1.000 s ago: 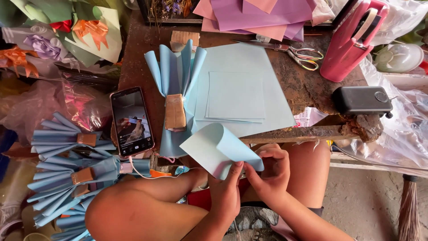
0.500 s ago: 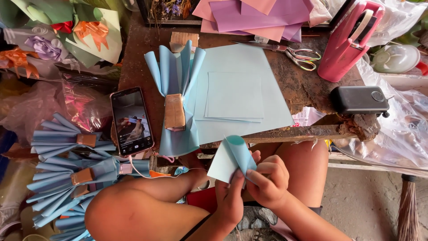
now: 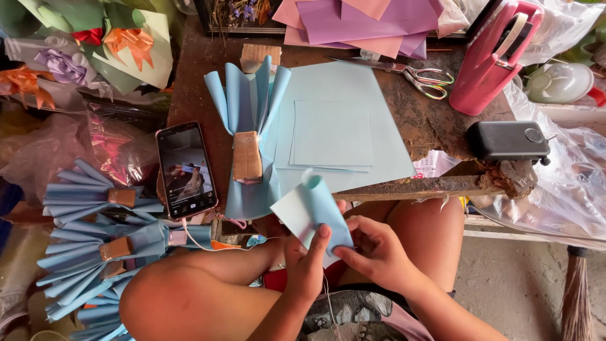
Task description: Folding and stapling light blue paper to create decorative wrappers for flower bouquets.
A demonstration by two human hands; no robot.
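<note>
At the bottom centre of the frame the left hand (image 3: 306, 262) and the right hand (image 3: 372, 249) meet over the person's lap, both sets of fingers closed on a light blue paper sheet (image 3: 312, 211) that curls over into a roll at its top; the lower edge of the sheet is hidden behind the fingers, and both forearms run off the bottom edge. Bare knees fill the lower middle, and what lies between them is too dark to make out. At lower left, partly cut off, lie blue pleated paper fans (image 3: 95, 246), each bound with a tan band. Just above the hands, at the near edge of the worn brown wooden tabletop (image 3: 435, 120), stands another bundle of blue paper (image 3: 249, 126) wrapped with tan tape, and left of it a phone (image 3: 186, 169) lies face up, its screen picture too small to read. Flat light blue sheets (image 3: 341, 136) are stacked in the middle of the tabletop, a smaller one on a larger. To the right rests a black stapler (image 3: 508, 140) near the crumbling corner, above it a pink tape dispenser (image 3: 495, 57) and scissors (image 3: 420, 77). Purple and pink sheets (image 3: 360, 25) run off the top edge. At upper left lie green paper with orange bows (image 3: 129, 41) and crinkled clear wrap. A broom (image 3: 577, 297) and grey concrete floor show at lower right.
</note>
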